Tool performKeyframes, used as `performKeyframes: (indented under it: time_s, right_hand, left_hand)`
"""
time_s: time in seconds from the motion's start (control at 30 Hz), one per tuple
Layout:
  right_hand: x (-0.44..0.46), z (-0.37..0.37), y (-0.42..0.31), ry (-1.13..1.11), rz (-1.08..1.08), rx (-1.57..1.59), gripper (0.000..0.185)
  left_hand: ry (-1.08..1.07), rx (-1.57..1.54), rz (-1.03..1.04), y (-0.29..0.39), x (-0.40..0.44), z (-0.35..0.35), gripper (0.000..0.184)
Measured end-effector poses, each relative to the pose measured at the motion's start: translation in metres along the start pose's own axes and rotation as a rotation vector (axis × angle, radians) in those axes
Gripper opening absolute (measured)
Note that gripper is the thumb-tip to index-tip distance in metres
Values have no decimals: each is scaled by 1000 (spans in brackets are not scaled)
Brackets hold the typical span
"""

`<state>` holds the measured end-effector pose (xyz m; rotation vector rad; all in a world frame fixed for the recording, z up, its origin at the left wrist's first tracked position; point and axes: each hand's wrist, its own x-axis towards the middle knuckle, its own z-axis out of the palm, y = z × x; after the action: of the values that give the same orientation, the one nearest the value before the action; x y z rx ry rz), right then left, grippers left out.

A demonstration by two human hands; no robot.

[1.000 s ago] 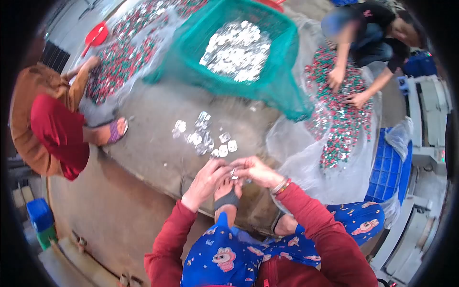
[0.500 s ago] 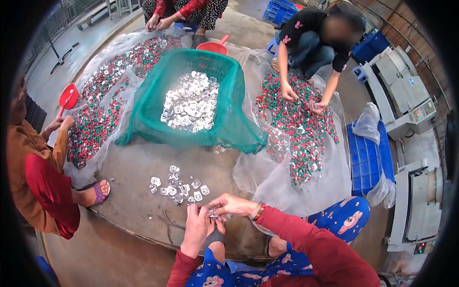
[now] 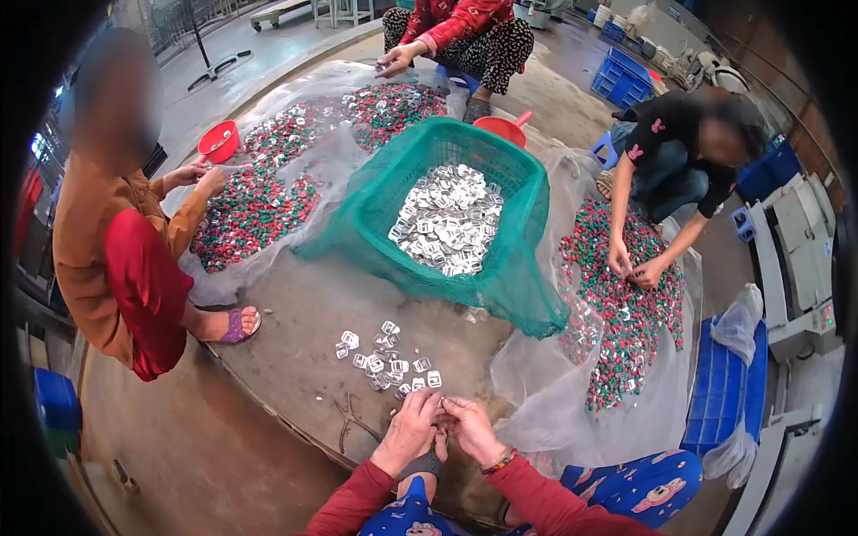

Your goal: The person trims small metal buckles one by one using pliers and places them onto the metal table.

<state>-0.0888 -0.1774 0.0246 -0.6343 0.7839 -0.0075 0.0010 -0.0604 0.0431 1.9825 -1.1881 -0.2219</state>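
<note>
1. Left of the green basket (image 3: 368,198), a co-worker in orange (image 3: 105,234) is crouching, both hands reaching over a pile of red and green pieces (image 3: 259,214) that is lying on sheeting.
2. In front of the basket, toward its left, a pliers-like tool (image 3: 351,422) is lying on the floor.
3. Just right of that tool, loose metal pieces (image 3: 384,359) are lying flat in front of the basket.
4. Nearer the wearer than the basket, the left hand (image 3: 409,434) is pinching a small piece (image 3: 440,407), fingertips closed on it.
5. Inside the basket, a metal heap (image 3: 450,219) is resting.
6. In front of the basket, the right hand (image 3: 471,431) is closing its fingertips on the same small piece, largely hidden by fingers.
7. Right of the basket, a co-worker in black (image 3: 668,147) is bending over another red and green pile (image 3: 626,308).
</note>
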Motion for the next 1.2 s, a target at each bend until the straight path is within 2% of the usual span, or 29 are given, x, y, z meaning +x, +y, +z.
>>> performKeyframes:
  time_s: [0.1,0.27,0.37,0.43,0.5,0.53,0.63,0.7,0.73,0.8,0.87,0.9,0.97,1.07,1.2]
  right_hand:
    - [1,8,-2,10,-31,-176,15]
    - [9,0,3,-48,-83,-272,17]
    - [12,6,0,-2,-129,-317,15]
    - [13,2,8,17,-193,-355,14]
    - [8,6,9,-7,-177,-360,15]
    - [-2,23,1,18,-83,-313,16]
    - [4,16,15,37,-51,-467,16]
    - [4,23,24,53,-48,-488,17]
    - [11,15,33,20,-19,-432,16]
    - [31,4,35,-90,-13,-315,17]
    - [44,-3,36,-1,-67,-432,18]
    - [49,-10,37,49,-92,-493,18]
    - [54,-21,32,7,-44,-442,18]
    - [58,-22,23,-113,71,-358,15]
    - [59,-24,21,-200,205,-164,11]
  left_hand:
    - [-111,94,65,-11,0,-9,40]
    - [-212,205,132,-17,6,-15,37]
    - [-133,251,208,-29,4,-4,34]
    - [-143,138,87,-20,5,-10,26]
    - [-44,127,147,-19,1,-12,27]
    - [-51,162,111,-23,-6,-9,28]
    - [-99,154,79,-34,-25,-3,29]
    - [-1,15,-13,-37,-36,-2,31]
    - [-70,3,-54,-44,-42,-4,39]
    - [65,-192,-274,-50,-45,-2,46]
    - [244,-280,-479,-53,-53,-10,57]
    - [317,-261,-608,-60,-65,-13,55]
    - [119,128,-645,-79,-103,-21,47]
    - [-30,377,-715,-91,-131,-15,47]
    - [-88,461,-634,-114,-135,-10,47]
